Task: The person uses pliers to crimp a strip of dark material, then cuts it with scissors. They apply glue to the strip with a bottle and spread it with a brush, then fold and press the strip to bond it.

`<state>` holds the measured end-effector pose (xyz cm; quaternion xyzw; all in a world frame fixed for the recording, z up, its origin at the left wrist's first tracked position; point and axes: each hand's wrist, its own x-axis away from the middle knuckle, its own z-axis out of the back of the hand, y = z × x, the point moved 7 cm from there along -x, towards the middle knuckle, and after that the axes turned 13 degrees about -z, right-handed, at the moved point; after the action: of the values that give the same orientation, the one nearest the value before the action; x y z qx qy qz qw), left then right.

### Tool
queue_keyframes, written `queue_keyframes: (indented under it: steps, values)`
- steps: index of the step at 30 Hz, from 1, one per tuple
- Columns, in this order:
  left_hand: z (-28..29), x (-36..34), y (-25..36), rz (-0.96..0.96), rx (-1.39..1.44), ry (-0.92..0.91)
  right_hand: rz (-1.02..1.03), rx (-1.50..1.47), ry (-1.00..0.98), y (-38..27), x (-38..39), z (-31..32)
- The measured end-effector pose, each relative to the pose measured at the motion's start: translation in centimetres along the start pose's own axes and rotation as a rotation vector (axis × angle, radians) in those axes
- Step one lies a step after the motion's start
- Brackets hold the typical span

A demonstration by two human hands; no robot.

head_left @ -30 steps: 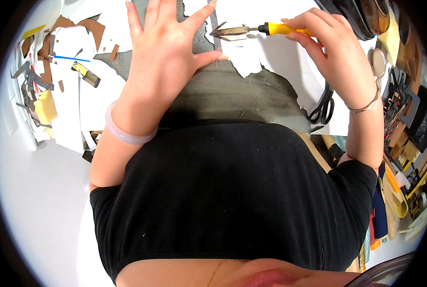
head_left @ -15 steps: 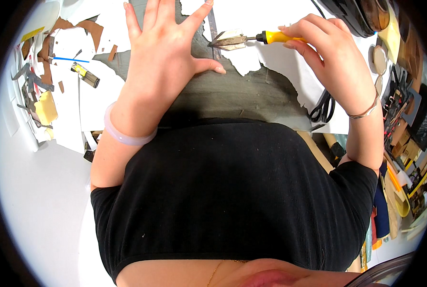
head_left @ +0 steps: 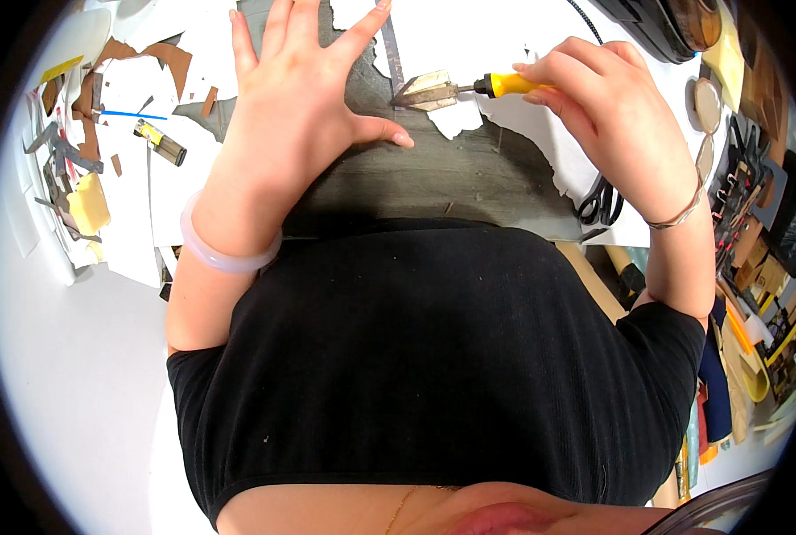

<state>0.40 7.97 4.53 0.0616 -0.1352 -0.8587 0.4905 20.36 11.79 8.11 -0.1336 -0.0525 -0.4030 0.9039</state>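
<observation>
My right hand pinches the yellow handle of a tool, which has a black collar and a pointed, arrow-shaped metal head. Its head points left, and the tip lies at a narrow dark strip. Whether the tip presses on the strip, I cannot tell. My left hand is spread palm down over the dark grey work surface, its thumb pointing toward the tool tip. The upper fingertips reach the picture's top edge. A torn white scrap lies beneath the metal head.
Black-handled scissors lie at the right, near my forearm. Left are a lighter, a blue stick, brown scraps and a yellow sponge-like block. A dark machine stands at the upper right, beside a black cord.
My right hand and the yellow-handled tool have shifted slightly toward me, the tip sliding down along the strip. My left hand has moved a little to the left, still spread.
</observation>
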Motion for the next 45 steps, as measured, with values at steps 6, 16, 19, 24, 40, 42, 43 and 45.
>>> queue_keyframes:
  steps: [6,16,19,24,40,42,43,45]
  values:
    - [0.1,-0.1,-0.8,0.057,0.135,-0.087,0.045,-0.102,0.115,1.2,-0.4,1.7]
    - [0.1,0.0,-1.0,0.044,0.073,-0.061,-0.086,-0.069,0.082,2.4,-2.7,1.0]
    - [0.2,0.2,-0.8,0.019,0.073,-0.007,-0.088,-0.068,0.066,2.1,-2.9,1.0]
    - [0.3,-0.1,-0.9,0.067,0.070,-0.079,-0.059,-0.042,0.052,1.7,-2.4,0.3]
    - [-1.8,0.5,-1.7,0.077,-0.037,0.299,0.012,-0.163,0.037,0.6,-0.3,6.0]
    - [-1.7,0.3,-1.3,0.096,0.014,0.282,-0.026,-0.130,0.225,0.9,-0.7,9.8]
    - [-1.8,0.2,-0.9,0.084,0.010,0.264,-0.053,-0.093,0.308,0.9,-0.6,11.7]
    - [-1.5,0.4,0.2,0.044,0.010,0.290,-0.100,-0.002,0.469,0.2,-2.0,14.9]
